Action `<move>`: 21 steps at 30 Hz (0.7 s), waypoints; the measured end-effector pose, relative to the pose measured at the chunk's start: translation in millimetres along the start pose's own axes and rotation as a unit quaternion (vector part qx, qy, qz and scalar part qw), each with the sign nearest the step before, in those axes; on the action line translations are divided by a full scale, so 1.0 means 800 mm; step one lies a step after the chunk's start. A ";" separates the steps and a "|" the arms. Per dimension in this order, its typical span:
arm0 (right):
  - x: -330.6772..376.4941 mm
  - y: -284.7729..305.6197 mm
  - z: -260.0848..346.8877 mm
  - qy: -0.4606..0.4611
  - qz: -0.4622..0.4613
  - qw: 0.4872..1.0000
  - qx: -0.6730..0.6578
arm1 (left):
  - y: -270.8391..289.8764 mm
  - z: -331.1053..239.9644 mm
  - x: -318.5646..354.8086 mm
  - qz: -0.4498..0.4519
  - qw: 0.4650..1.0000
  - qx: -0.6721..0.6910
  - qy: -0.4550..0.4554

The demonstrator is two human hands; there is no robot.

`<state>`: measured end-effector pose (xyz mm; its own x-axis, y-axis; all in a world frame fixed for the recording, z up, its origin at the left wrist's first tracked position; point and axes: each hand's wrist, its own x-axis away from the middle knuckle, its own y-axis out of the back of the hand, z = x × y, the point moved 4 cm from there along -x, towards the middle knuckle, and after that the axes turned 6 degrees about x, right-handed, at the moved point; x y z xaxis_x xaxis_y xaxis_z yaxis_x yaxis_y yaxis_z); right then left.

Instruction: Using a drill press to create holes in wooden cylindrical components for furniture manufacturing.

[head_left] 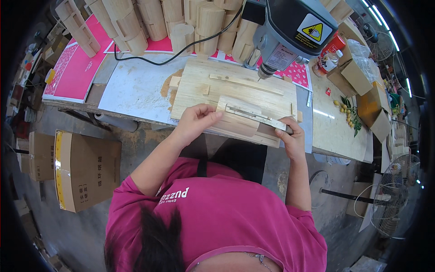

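Observation:
A pale wooden cylinder (pixel 242 124) lies on a wooden board with low strips fixed to it (pixel 190 93). Along its top rests a narrow, slotted, metal-looking strip (pixel 253 114) with a pale right end. My left hand (pixel 197 121) grips the cylinder's left end, thumb on top and fingers curled. At the other end, my right hand (pixel 292 135) closes thumb and fingers round the strip's right end; part of its grip is hidden. Above the board's far side hangs the drill press (pixel 290 34), its chuck (pixel 266 70) pointing down, apart from the cylinder.
Several wooden cylinders (pixel 156 20) stand along the back of the table, with a black cable (pixel 174 56) in front. To the right are a bottle (pixel 327 63), an open carton (pixel 355 77) and yellow fruit with leaves (pixel 351 113). A tall carton (pixel 88 170) stands at lower left.

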<state>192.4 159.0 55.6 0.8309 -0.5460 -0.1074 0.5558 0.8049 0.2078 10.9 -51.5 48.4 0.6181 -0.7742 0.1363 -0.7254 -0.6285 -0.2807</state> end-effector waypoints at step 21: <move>-0.105 0.026 -0.017 0.083 -0.120 0.964 0.222 | 0.008 0.024 -0.096 -0.043 0.831 -0.460 -0.309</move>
<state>134.2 224.6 55.8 0.6935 -0.6293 -0.3508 0.6967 0.4618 0.5489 -35.0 5.2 17.7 0.5101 -0.7161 -0.4764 -0.4187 -0.6906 0.5897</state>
